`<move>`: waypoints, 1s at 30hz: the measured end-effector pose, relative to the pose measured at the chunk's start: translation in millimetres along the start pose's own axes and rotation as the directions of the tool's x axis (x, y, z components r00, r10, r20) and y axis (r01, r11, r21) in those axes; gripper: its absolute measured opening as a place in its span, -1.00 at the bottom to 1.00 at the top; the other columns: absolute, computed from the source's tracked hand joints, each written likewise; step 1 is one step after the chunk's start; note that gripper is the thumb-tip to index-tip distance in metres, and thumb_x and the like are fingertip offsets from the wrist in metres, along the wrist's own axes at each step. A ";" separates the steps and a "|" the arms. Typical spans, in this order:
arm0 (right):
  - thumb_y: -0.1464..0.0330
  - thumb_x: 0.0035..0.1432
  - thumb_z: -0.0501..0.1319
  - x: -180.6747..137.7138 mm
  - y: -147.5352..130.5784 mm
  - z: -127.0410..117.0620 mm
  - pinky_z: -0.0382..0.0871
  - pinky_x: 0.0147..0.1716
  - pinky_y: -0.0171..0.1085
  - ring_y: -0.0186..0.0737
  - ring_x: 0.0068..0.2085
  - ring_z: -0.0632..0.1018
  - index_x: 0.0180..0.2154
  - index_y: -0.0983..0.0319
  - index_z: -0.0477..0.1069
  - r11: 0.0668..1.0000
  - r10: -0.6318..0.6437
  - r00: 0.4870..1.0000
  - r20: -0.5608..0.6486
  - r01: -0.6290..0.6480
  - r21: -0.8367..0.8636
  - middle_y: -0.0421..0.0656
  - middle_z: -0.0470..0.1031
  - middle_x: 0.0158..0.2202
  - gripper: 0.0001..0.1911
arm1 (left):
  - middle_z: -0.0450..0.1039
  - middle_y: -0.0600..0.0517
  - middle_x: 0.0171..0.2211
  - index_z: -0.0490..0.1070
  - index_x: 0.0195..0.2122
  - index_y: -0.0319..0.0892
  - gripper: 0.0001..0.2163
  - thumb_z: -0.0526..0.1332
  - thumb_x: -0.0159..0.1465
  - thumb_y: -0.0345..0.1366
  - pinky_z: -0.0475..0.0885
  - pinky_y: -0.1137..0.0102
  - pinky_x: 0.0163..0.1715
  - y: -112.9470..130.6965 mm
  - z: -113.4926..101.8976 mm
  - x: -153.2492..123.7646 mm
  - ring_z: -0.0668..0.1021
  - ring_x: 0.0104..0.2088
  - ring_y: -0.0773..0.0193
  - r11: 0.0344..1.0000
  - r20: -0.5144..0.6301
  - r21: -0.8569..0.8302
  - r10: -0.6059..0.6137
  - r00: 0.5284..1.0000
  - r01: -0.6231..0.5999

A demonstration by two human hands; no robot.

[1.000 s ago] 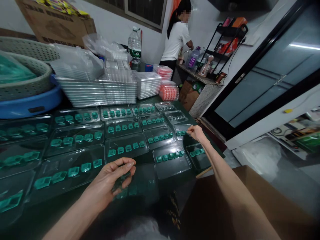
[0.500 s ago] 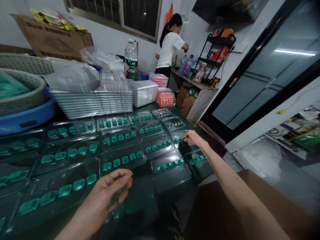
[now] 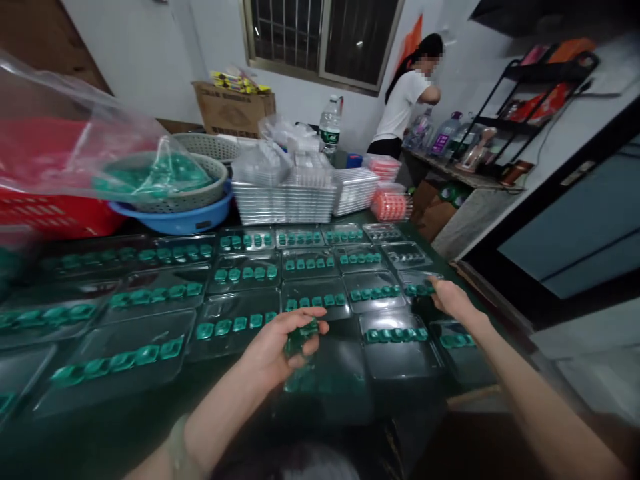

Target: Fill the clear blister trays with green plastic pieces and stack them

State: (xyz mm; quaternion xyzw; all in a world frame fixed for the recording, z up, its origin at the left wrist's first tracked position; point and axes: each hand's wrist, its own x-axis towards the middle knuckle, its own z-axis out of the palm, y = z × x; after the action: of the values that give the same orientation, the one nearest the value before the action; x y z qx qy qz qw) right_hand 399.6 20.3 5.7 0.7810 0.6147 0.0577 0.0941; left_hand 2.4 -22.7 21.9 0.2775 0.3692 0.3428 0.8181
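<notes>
My left hand [image 3: 285, 340] hangs above the near side of the dark table, its fingers curled around a translucent green piece [image 3: 301, 337]; how many pieces it holds is unclear. At the right, my right hand [image 3: 453, 299] is closed, with fingertips at the edge of a clear plastic tray [image 3: 417, 275] holding a row of green pieces [image 3: 419, 290]. What the right fingers pinch is hidden. In front of it stands another clear tray [image 3: 400, 363] with a row of green pieces [image 3: 397, 335]. Several similar filled trays cover the table leftward.
Stacked clear trays [image 3: 285, 203] stand at the back, beside packs of orange pieces [image 3: 391, 205]. Left of them are a blue basin [image 3: 185, 220] and a red basket [image 3: 65, 217] under plastic film. A person [image 3: 405, 100] stands at a back counter. A door [image 3: 560, 227] is at right.
The view has swung left, bringing the red basket into sight. My left hand has turned, showing the green piece more clearly. My right hand remains at the same tray.
</notes>
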 end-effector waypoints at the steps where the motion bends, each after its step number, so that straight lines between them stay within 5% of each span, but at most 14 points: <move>1: 0.47 0.05 0.13 1.4 2.2 0.5 0.34 -0.30 -0.22 -0.03 -0.19 0.53 0.01 0.33 0.26 1.000 0.012 1.000 -0.012 -0.012 -0.003 0.08 0.50 -0.29 -0.58 | 0.42 -0.04 -0.35 0.43 -0.19 -0.23 -0.74 0.21 0.07 -0.31 0.10 0.55 -0.70 -0.7 -1.4 -0.2 0.33 -0.62 0.48 1.000 -0.008 0.018 0.007 1.000 -0.007; 6: 0.31 0.09 0.10 -6.9 -0.4 -10.8 0.34 -0.40 -0.16 0.03 -0.26 0.53 0.03 0.27 0.25 0.992 0.123 0.985 -0.123 -0.121 0.020 0.07 0.50 -0.30 -0.56 | 0.39 0.03 -0.40 0.42 -0.32 -0.22 -0.77 0.26 0.06 -0.18 0.00 0.56 -0.73 -6.4 -7.0 4.1 0.27 -0.67 0.53 0.997 -0.035 0.046 0.069 0.997 -0.068; 9: 0.26 0.10 0.09 -39.4 -39.6 -29.4 0.34 -0.40 -0.22 -0.13 -0.37 0.51 0.01 0.21 0.27 0.939 0.093 0.957 -0.276 0.008 0.344 -0.07 0.50 -0.36 -0.58 | 0.36 0.06 -0.42 0.39 -0.35 -0.20 -0.77 0.27 0.05 -0.15 -0.03 0.57 -0.73 -9.2 -6.4 8.8 0.28 -0.66 0.54 0.998 -0.041 0.007 0.065 0.997 -0.065; 11: 0.24 0.11 0.10 -69.4 -81.6 -42.9 0.34 -0.43 -0.27 -0.23 -0.44 0.48 -0.03 0.16 0.31 0.725 -0.098 0.944 -0.315 0.285 0.627 -0.14 0.49 -0.37 -0.63 | 0.36 0.06 -0.39 0.39 -0.34 -0.19 -0.76 0.30 0.03 -0.18 -0.02 0.58 -0.73 -10.3 -3.2 11.7 0.30 -0.64 0.54 0.998 -0.057 -0.037 0.050 0.997 -0.052; 14: 0.23 0.07 0.15 -107.4 -144.4 -58.1 0.31 -0.48 -0.31 -0.27 -0.46 0.44 -0.18 0.14 0.41 0.429 -0.201 0.922 -0.330 0.386 0.817 -0.20 0.46 -0.43 -0.75 | 0.35 0.06 -0.37 0.38 -0.38 -0.21 -0.79 0.33 0.00 -0.26 -0.06 0.59 -0.75 -11.2 3.6 14.8 0.30 -0.64 0.56 0.996 -0.039 -0.082 0.029 0.999 -0.033; 17: 0.26 0.09 0.15 -123.2 -182.9 -62.3 0.30 -0.46 -0.34 -0.29 -0.43 0.44 -0.25 0.17 0.44 0.240 -0.262 0.925 -0.277 0.340 0.909 -0.20 0.47 -0.43 -0.80 | 0.31 0.10 -0.49 0.35 -0.44 -0.23 -0.80 0.35 -0.03 -0.32 -0.12 0.58 -0.75 -12.1 8.6 16.5 0.27 -0.66 0.55 0.996 -0.014 -0.084 0.021 1.000 -0.022; 21: 0.27 0.11 0.14 -124.1 -198.6 -56.2 0.29 -0.45 -0.35 -0.31 -0.41 0.45 -0.23 0.20 0.44 0.055 -0.318 0.927 -0.198 0.226 0.973 -0.19 0.49 -0.42 -0.79 | 0.22 0.14 -0.63 0.37 -0.43 -0.21 -0.79 0.37 -0.06 -0.34 -0.10 0.58 -0.73 -14.7 10.1 17.4 0.28 -0.65 0.50 0.998 -0.057 -0.036 0.057 0.997 -0.059; 30: 0.21 0.08 0.17 -129.1 -198.2 -50.8 0.17 -0.65 -0.42 -0.40 -0.55 0.34 -0.22 0.24 0.43 -0.146 -0.345 0.937 -0.051 0.000 0.989 -0.22 0.41 -0.54 -0.73 | 0.34 0.10 -0.64 0.44 -0.36 -0.21 -0.77 0.38 -0.08 -0.35 0.06 0.56 -0.67 -18.4 11.0 14.8 0.32 -0.62 0.49 0.993 -0.081 0.052 0.114 0.990 -0.110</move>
State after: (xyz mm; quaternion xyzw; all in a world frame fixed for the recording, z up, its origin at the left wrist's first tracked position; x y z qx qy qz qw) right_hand 170.4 -56.3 15.4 0.4965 0.5323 -0.5239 -0.4424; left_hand 24.9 -24.8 9.0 0.3026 0.3951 0.3907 0.7744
